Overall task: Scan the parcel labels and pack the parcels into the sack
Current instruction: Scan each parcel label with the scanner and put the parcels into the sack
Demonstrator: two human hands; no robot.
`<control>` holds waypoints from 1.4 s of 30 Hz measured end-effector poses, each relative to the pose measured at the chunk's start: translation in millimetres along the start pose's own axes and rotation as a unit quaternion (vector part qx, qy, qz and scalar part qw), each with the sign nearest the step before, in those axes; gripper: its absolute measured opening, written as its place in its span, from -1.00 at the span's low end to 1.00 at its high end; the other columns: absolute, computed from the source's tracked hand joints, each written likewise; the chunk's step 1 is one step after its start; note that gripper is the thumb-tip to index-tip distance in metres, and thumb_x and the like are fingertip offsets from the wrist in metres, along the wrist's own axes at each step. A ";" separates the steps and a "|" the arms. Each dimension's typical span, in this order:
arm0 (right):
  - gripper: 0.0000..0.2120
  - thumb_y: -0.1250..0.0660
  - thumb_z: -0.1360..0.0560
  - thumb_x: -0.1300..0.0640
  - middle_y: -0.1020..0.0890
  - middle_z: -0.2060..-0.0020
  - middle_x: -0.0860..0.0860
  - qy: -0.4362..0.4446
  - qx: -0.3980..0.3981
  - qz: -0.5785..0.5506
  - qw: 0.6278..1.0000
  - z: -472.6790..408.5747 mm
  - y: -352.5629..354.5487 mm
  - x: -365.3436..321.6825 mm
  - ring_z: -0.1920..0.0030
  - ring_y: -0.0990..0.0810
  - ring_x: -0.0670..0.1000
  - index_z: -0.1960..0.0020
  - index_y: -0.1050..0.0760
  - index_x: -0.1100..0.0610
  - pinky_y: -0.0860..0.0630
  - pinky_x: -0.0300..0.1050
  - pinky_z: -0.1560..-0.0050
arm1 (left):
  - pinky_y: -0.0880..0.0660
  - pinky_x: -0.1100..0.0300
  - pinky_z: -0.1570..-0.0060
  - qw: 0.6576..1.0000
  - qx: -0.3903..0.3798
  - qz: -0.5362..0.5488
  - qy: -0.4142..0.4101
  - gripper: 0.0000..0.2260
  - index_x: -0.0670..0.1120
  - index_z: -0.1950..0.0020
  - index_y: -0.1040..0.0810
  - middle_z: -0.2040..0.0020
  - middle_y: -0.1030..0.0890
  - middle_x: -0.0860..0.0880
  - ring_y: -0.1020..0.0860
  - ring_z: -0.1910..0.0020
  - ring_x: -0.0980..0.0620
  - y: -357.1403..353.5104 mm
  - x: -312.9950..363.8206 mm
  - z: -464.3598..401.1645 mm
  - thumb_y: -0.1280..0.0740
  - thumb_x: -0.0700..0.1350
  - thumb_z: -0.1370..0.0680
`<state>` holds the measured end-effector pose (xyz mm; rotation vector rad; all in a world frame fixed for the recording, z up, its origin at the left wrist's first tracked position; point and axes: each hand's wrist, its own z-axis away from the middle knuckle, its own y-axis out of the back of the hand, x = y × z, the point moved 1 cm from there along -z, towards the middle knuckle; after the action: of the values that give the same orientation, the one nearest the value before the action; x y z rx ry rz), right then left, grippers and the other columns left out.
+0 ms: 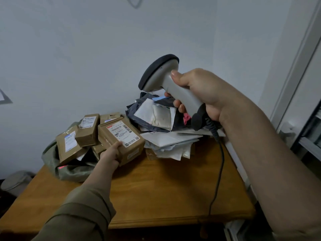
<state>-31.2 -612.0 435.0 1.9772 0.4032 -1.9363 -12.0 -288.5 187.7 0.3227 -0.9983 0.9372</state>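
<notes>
At the far left of the wooden surface (156, 188), a brown cardboard parcel (121, 140) is held label-up, its near end lifted, right beside the mouth of a green woven sack (69, 173). The left hand (111, 155) grips the parcel's near corner, thumb on top by the white shipping label (123, 134); the other fingers wrap underneath and are hidden from view. Several more brown parcels (87, 130) already sit in the sack's opening, some tilted, each with a white label showing. A small red glow (60, 168) lies on the sack's fabric near its front edge.

Up and to the right, the right hand (199, 94) clutches a grey barcode scanner (163, 79) by its handle, fingers curled round it and the thumb pressed along the top; the scanner's dark head points down and left, towards the parcels. Its black cable (218, 164) trails down across the surface to the front edge.

Behind the scanner, a heap of soft mailers (161, 122), white, grey and dark, is piled at the back right of the surface against the pale wall (86, 58). An olive sleeve (83, 206) covers the left forearm.
</notes>
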 end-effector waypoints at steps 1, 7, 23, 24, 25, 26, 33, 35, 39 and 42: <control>-0.68 -0.21 -0.65 0.04 -0.58 0.13 0.16 0.003 0.003 0.000 1.000 1.5 2.1 -2.1 0.39 -0.48 -0.02 -0.17 -0.48 0.31 -0.43 -0.16 0.37 | -0.59 -0.23 0.10 1.000 0.001 0.004 0.000 -0.19 -0.04 -0.44 -0.31 -0.22 -0.54 -0.20 -0.60 -0.02 -0.23 0.8 -0.3 -3.2 -0.60 -0.10 -0.27; -0.69 -0.21 -0.65 0.04 -0.57 0.20 0.12 0.006 -0.004 -0.001 1.000 6.7 14.3 -9.2 0.41 -0.47 -0.03 -0.15 -0.46 0.31 -0.43 -0.18 0.38 | -0.54 -0.31 0.00 1.000 0.009 0.008 -0.008 -0.17 -0.03 -0.43 -0.32 -0.21 -0.55 -0.20 -0.59 -0.04 -0.26 0.1 -0.2 -13.0 -0.62 -0.11 -0.23; -0.69 -0.21 -0.65 0.02 -0.57 0.18 0.12 -0.004 -0.023 -0.007 1.000 -5.4 28.4 -10.2 0.44 -0.46 -0.06 -0.12 -0.48 0.29 -0.43 -0.22 0.40 | -0.57 -0.19 -0.06 1.000 -0.019 -0.019 -0.015 -0.41 -0.13 -0.32 -0.47 -0.16 -0.61 -0.16 -0.62 -0.06 -0.19 -4.5 -10.6 -25.2 -0.57 -0.16 -0.33; -0.68 -0.21 -0.65 0.02 -0.57 0.17 0.12 -0.006 -0.025 -0.007 1.000 -7.3 27.5 -9.8 0.44 -0.46 -0.06 -0.14 -0.48 0.30 -0.43 -0.22 0.39 | -0.58 -0.18 -0.05 0.999 -0.018 -0.016 -0.020 -0.42 -0.13 -0.31 -0.48 -0.16 -0.61 -0.16 -0.62 -0.05 -0.18 -2.8 -10.6 -25.9 -0.57 -0.16 -0.33; -0.67 -0.21 -0.65 0.02 -0.57 0.17 0.12 -0.009 -0.029 -0.008 1.000 -9.0 26.0 -9.2 0.43 -0.46 -0.06 -0.15 -0.48 0.30 -0.43 -0.22 0.39 | -0.58 -0.17 -0.05 1.000 -0.015 -0.013 -0.024 -0.45 -0.13 -0.30 -0.49 -0.15 -0.62 -0.16 -0.62 -0.05 -0.18 -0.4 -11.0 -25.4 -0.56 -0.17 -0.34; -0.66 -0.21 -0.65 0.02 -0.57 0.16 0.12 -0.011 -0.034 -0.010 0.999 -10.7 24.1 -8.9 0.43 -0.46 -0.06 -0.16 -0.48 0.31 -0.43 -0.22 0.39 | -0.57 -0.17 -0.07 0.999 -0.013 -0.010 -0.028 -0.47 -0.14 -0.29 -0.49 -0.15 -0.62 -0.16 -0.62 -0.05 -0.18 2.0 -11.6 -24.7 -0.55 -0.19 -0.36; -0.67 -0.23 -0.64 0.00 -0.62 0.10 0.14 -0.031 -0.073 0.014 0.997 -21.9 -6.0 -6.6 0.39 -0.51 -0.04 -0.15 -0.49 0.27 -0.47 -0.21 0.39 | -0.56 -0.18 -0.09 0.999 0.003 0.021 -0.032 -0.54 -0.15 -0.30 -0.48 -0.14 -0.61 -0.16 -0.62 -0.06 -0.19 36.8 -13.5 -29.4 -0.50 -0.20 -0.42; -0.67 -0.21 -0.65 -0.01 -0.63 0.10 0.15 -0.028 -0.072 0.016 0.997 -24.8 -21.8 -5.4 0.38 -0.48 -0.03 -0.15 -0.49 0.28 -0.46 -0.20 0.38 | -0.55 -0.20 -0.11 0.999 -0.007 0.024 -0.026 -0.54 -0.14 -0.29 -0.49 -0.15 -0.62 -0.17 -0.62 -0.07 -0.21 47.9 -8.2 -35.2 -0.50 -0.19 -0.42; -0.65 -0.20 -0.66 0.01 -0.62 0.11 0.15 -0.009 -0.044 0.003 0.999 -32.2 -55.4 -5.6 0.39 -0.48 -0.04 -0.19 -0.48 0.31 -0.46 -0.21 0.38 | -0.53 -0.21 -0.15 0.999 -0.014 0.013 -0.027 -0.62 -0.12 -0.23 -0.49 -0.14 -0.60 -0.18 -0.60 -0.09 -0.22 69.4 7.5 -47.7 -0.48 -0.20 -0.45; -0.63 -0.19 -0.66 0.00 -0.63 0.15 0.14 -0.009 -0.034 0.000 0.999 -41.5 -89.0 -5.1 0.43 -0.48 -0.06 -0.21 -0.47 0.31 -0.46 -0.22 0.42 | -0.55 -0.12 -0.12 1.000 -0.010 -0.006 -0.026 -0.59 -0.16 -0.28 -0.49 -0.14 -0.61 -0.16 -0.61 -0.06 -0.17 92.9 20.0 -58.4 -0.47 -0.20 -0.46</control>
<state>-32.4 -513.6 436.5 1.9158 0.4572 -1.9131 -48.1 -187.5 157.3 0.3370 -1.0527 0.9107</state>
